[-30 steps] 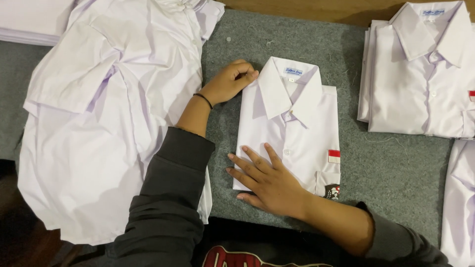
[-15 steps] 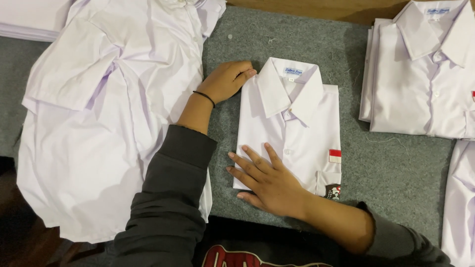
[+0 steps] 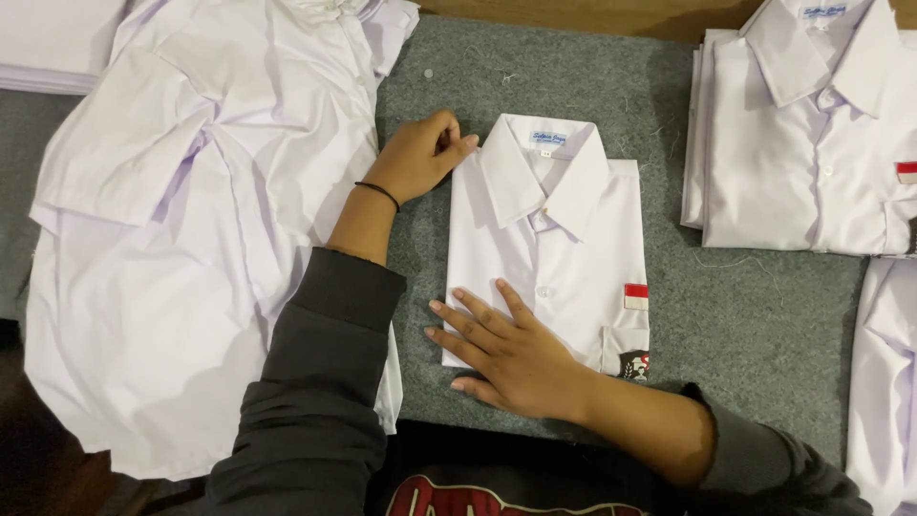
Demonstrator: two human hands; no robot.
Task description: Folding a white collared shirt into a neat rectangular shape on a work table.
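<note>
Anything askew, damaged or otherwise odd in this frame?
Nothing looks damaged. The folded shirt lies square on the grey mat, with the left hand at its collar corner and the right hand flat on its lower edge. Only the unfolded shirt on the left is rumpled, spilling past the mat's edge.

White shirts (image 3: 559, 248) on grey felt table (image 3: 764, 325)

The right hand (image 3: 516, 358) hid the lower left corner of the folded shirt (image 3: 564, 258). At three o'clock, the stacked shirts (image 3: 802, 143) ran off the frame's edge, as did another shirt (image 3: 884, 373) at four o'clock. The collar label's print was too small to tell.
</note>
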